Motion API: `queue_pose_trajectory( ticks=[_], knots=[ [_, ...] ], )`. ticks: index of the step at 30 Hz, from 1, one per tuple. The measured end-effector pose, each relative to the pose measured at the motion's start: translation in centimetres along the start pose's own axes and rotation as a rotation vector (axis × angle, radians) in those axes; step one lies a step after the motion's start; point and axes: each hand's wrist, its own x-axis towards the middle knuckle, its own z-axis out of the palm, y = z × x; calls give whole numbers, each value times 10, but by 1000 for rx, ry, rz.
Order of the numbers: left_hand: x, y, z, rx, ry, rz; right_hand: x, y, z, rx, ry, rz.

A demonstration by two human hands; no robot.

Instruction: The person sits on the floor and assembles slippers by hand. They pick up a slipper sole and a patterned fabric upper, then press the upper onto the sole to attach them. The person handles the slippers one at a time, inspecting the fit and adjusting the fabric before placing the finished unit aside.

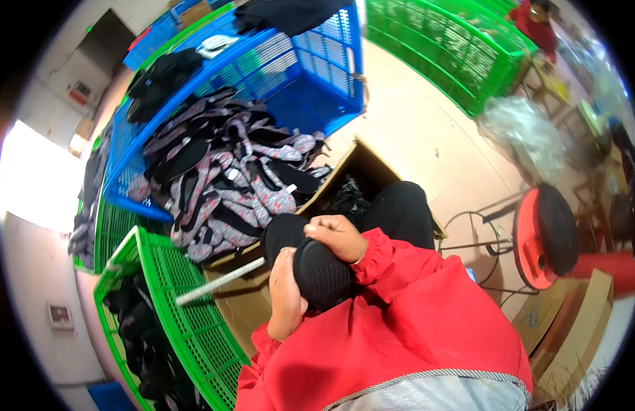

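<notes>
My left hand (pixel 286 291) and my right hand (pixel 338 236) are closed on a black slipper-like piece (pixel 324 277) with a rounded end and a mesh-textured face. It sits just above my lap, between my dark-trousered knees. The left hand grips its left side, and the right hand holds the far edge. Beyond my left knee lies a heap of floral and black padded fabric pieces (pixel 245 175), spilling out of a blue plastic crate (pixel 317 68). An open cardboard box (pixel 372 161) with black plastic inside stands in front of my knees.
To the left, a green crate (pixel 187 301) holds black pieces, with a white stick (pixel 221 281) beside it. A red stool (pixel 530 236) with a black top stands right, near a clear plastic bag (pixel 523 137). Green crates (pixel 441 48) and a person in red (pixel 536 27) are farther off.
</notes>
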Motion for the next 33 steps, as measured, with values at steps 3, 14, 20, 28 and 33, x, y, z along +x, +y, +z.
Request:
queue_pose_trajectory(
  ticks=[3, 14, 20, 28, 33],
  knots=[
    [-1, -2, -10, 17, -8, -219, -4, -12, 1, -54, 12, -45],
    [-25, 16, -24, -279, -426, -562, -12, -36, 7, 44, -141, -291],
    [-38, 68, 4, -47, -301, -155, -3, -23, -12, 232, 93, -174],
    [-14, 15, -20, 897, -37, 204, -4, 1, 6, 167, 136, 17],
    [-5, -4, -30, 639, -33, 88, -2, 8, 0, 187, 184, 65]
  ],
)
